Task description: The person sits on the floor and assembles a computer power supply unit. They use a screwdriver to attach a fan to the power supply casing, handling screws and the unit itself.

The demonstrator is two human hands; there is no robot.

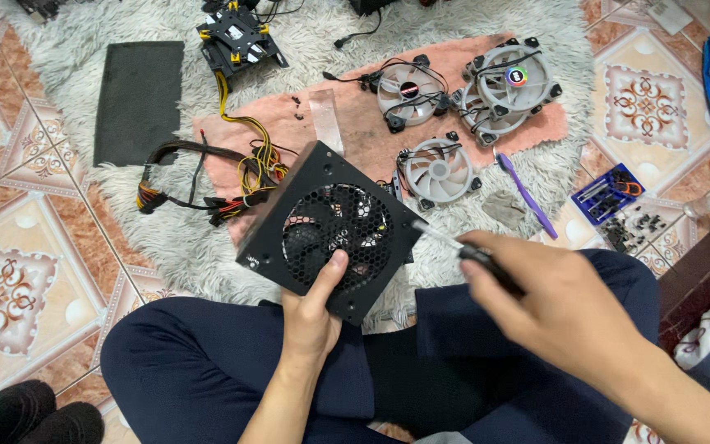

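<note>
The left hand [312, 316] grips the near edge of one black power supply [330, 230] above the lap, the right hand [552, 308] clenches one screwdriver [462, 249] at its right edge, and four fans [437, 170] lie beyond on the rug [486, 33].

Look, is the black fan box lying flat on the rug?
No, the left hand holds the black fan box tilted up above the lap, while the right hand holds a screwdriver.

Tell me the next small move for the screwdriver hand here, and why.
Probably bring the screwdriver tip down onto the power supply cover's right corner. The left hand grips the unit, fan grille up; the right hand holds the tool just beside that edge. Any screw there is blurred.
</note>
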